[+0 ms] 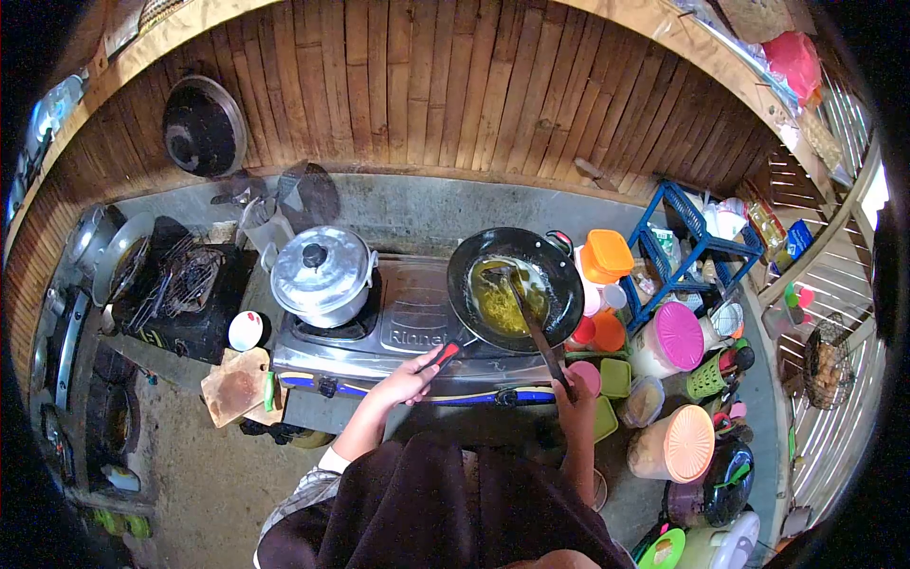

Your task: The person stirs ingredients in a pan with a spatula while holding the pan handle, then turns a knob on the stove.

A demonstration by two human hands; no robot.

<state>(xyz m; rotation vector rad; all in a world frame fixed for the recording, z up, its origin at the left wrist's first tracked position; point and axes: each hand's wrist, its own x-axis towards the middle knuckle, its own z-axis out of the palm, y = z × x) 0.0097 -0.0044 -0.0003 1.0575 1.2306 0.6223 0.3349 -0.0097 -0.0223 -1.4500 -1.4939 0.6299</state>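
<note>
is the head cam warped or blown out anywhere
Head view: strong fisheye, wooden wall bows, corners black; daylight blown out at the right edge; glare on the pot lid; wok, spatula, left hand and right hand are sharp.

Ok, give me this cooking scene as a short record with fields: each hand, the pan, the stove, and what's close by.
left hand: closed around the red-and-black wok handle
right hand: closed around the long dark spatula, blade in the wok
wok: black round metal wok on the right burner, holding yellow food
stove: silver two-burner gas stove
left burner: shiny metal pot with lid
nearby: white cup and wooden cutting board, left of the stove
</note>
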